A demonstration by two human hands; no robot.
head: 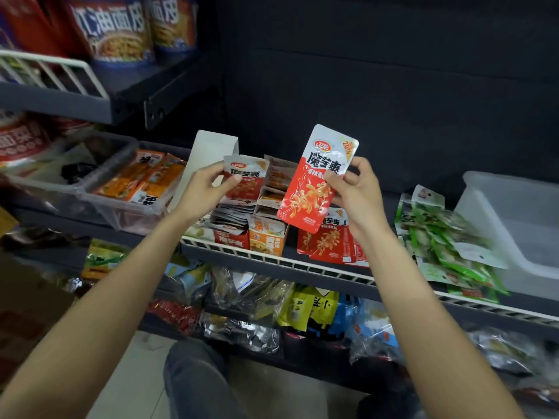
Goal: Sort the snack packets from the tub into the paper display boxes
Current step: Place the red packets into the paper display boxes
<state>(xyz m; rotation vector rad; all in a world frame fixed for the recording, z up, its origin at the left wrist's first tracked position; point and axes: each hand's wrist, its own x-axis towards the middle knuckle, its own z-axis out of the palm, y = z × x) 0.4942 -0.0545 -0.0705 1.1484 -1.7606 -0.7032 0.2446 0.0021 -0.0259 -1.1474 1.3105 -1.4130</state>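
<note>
- The right hand pinched a red-and-white konjac snack packet by its right edge, thumb on the printed face and fingers curled behind, holding it up in the air above the shelf.
- That packet's long axis ran steeply, its top tipped a little to the right; its lower end hung just above the loose stack of matching red packets lying near the shelf's front edge.
- The left hand gripped a smaller packet of the same print, thumb across its face, holding it at the top of the red paper display box, where like packets stood on edge.
- The red box lay down and to the left of the right-hand grip, so the left hand was the nearer one; the orange paper display box stood touching it on the right.
- Large black characters on the raised packet read 魔芋爽, with a yellow "20%" flash at its top corner and a small red oval logo too small to read.
- A white plastic tub stood at the shelf's right end, with green snack packets heaped beside it.
- Judging from this, the raised packet belonged in the red box and would need turning on edge to slot in.
</note>
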